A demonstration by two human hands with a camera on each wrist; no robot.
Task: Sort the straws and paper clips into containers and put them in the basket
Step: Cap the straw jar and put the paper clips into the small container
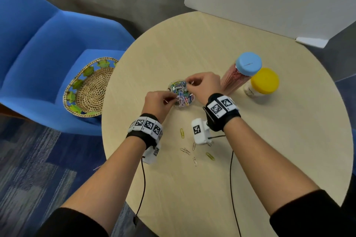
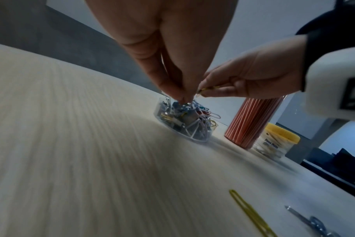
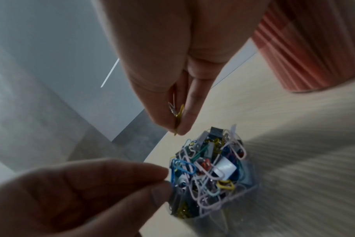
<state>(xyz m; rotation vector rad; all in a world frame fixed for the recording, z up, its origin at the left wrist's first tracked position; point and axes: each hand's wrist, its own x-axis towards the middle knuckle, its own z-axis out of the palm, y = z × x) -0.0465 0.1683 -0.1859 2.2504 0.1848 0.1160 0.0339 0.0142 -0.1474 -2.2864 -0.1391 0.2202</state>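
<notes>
— Head view, what do you have at the round table (image 1: 250,159)?

— I see both hands over a small clear tub (image 1: 180,93) heaped with coloured paper clips, near the middle of the tabletop; my left hand (image 1: 157,102) sits at its near-left rim, fingertips pinched together on clips at the edge of the heap; my right hand (image 1: 205,84) hovers at the far-right rim.

— And the right hand's grip?

— Right wrist camera shows thumb and forefinger closed on a yellow clip (image 3: 179,115), with a silver one beside it in the same pinch; the clips hang just above the pile, not touching it as far as I can tell.

— Where are the straws?

— Packed upright in a tall clear jar (image 1: 234,79) with a light blue lid (image 1: 249,63), right of the tub; a shorter jar with a yellow lid (image 1: 265,81) stands just beside it, touching or nearly so, I cannot tell which.

— Anything loose?

— Several clips lie scattered on the tabletop near my wrists: a yellow one (image 1: 182,132), another yellow one (image 1: 210,156), and a few silver ones (image 1: 185,151) between them.

— The basket?

— A woven basket (image 1: 92,90) with green leaf trim rests on the blue armchair (image 1: 38,44) left of the table, well apart from the jars.
</notes>
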